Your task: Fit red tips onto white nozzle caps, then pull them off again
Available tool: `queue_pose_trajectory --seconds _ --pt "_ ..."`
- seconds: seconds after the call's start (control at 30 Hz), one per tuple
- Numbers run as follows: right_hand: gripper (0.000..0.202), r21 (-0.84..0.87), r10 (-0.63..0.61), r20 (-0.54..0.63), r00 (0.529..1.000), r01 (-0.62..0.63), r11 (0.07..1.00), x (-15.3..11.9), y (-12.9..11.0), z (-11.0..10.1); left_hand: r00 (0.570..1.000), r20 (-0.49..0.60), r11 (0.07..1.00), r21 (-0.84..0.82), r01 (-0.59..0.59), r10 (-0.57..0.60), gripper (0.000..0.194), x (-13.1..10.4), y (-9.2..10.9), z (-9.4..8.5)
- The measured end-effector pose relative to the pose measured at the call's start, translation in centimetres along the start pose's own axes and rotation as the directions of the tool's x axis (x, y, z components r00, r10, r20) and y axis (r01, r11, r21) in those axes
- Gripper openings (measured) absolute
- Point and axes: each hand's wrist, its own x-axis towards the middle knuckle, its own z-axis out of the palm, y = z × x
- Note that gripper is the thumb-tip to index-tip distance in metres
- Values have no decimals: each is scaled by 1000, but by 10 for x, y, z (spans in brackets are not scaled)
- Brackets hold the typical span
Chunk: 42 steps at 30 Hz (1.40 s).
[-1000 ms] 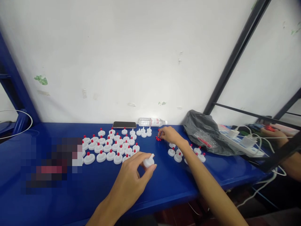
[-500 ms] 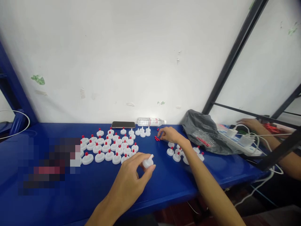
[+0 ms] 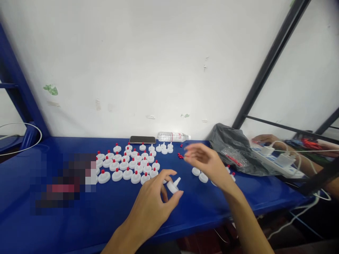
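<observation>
A white nozzle cap (image 3: pixel 173 186) with a bare, tilted spout is held between the thumb and fingers of my left hand (image 3: pixel 152 201), above the front part of the blue table. My right hand (image 3: pixel 202 160) is over the table just right of a small pile of red tip caps (image 3: pixel 180 156). Its fingers are blurred, and whether they hold anything is not visible. Rows of white nozzle caps (image 3: pixel 124 165) with red tips stand left of my hands. A few white caps (image 3: pixel 164 150) with bare spouts stand behind. More white caps (image 3: pixel 203 177) are partly hidden under my right hand.
Against the wall lie a phone (image 3: pixel 142 140) and a plastic bottle (image 3: pixel 173 137). A dark plastic bag (image 3: pixel 230 141) with a clear packet of red pieces (image 3: pixel 234 158) is at right, beside a power strip (image 3: pixel 278 162) with cables. The blue table (image 3: pixel 87 215) ends at a front edge.
My right hand has lifted off the red tip caps and shifted right. My left hand has moved slightly right, and the cap in it now tilts more to the right. The view has shifted a little.
</observation>
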Motion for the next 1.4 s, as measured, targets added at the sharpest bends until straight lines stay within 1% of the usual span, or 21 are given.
queue_pose_trajectory --seconds 0.03,0.07,0.1,0.13,0.2,0.3,0.37,0.43,0.57,0.67,0.8,0.87,0.93,1.0,1.07,1.1,1.17,1.23,1.27,1.33,1.4 --pt "20 40 22 -18 1000 -21 999 -17 -8 5 1000 -1 1000 2 5 -5 33 0 0 0" --pt "12 40 42 -24 999 -41 998 -33 -15 9 1000 2 1000 2 7 -7 29 0 0 1" --pt "11 30 70 -10 997 -70 997 -46 -19 14 1000 11 1000 2 7 -7 24 -1 0 1" --pt "10 30 93 -16 996 -93 995 -55 -21 19 1000 23 1000 3 3 -3 21 -1 0 2" --pt "8 46 129 -35 991 -127 991 -65 -21 26 999 41 1000 7 -15 15 18 -2 1 3" --pt "9 112 156 -86 984 -146 983 -64 -17 33 997 52 998 21 -54 52 16 -3 2 4" --pt "10 149 170 -100 980 -154 977 -61 -16 35 995 65 996 35 -77 75 14 -4 3 5" --pt "10 171 178 -93 980 -161 972 -60 -17 35 993 71 994 48 -99 95 13 -5 4 5" --pt "13 180 175 -89 981 -156 971 -62 -18 31 993 42 993 41 -114 112 13 -6 5 3" --pt "15 183 177 -52 983 -165 969 -65 -19 29 991 36 990 32 -134 133 10 -6 6 1" --pt "13 206 168 -37 985 -157 966 -66 -19 33 981 50 982 12 -189 189 7 -7 6 0" --pt "12 223 154 -37 987 -142 965 -65 -21 36 982 37 982 -12 -187 187 7 -7 6 0" --pt "13 226 123 -77 989 -103 969 -65 -22 39 988 11 987 -64 -150 151 10 -7 7 1" --pt "15 191 70 -134 989 -43 981 -66 -24 42 995 -15 985 -140 -101 100 17 -7 10 0" --pt "14 103 -7 -175 984 25 994 -67 -25 46 997 -38 968 -243 -69 61 25 -9 13 -3" --pt "12 41 -53 -188 981 61 997 -68 -25 48 999 -33 950 -308 -52 44 28 -9 14 -6" --pt "10 -90 -154 -209 966 138 986 -70 -26 53 1000 22 888 -459 6 5 35 -11 17 -10" --pt "15 -185 -259 -212 942 222 957 -71 -27 59 994 101 812 -576 93 -42 43 -11 19 -13" --pt "18 -212 -303 -206 930 260 942 -72 -27 61 989 132 784 -605 137 -71 45 -11 20 -13" --pt "22 -227 -354 -189 916 310 923 -73 -28 66 981 150 756 -626 190 -123 48 -9 21 -14" --pt "24 -208 -350 -174 921 313 927 -72 -27 68 977 151 744 -633 215 -153 47 -6 22 -15"
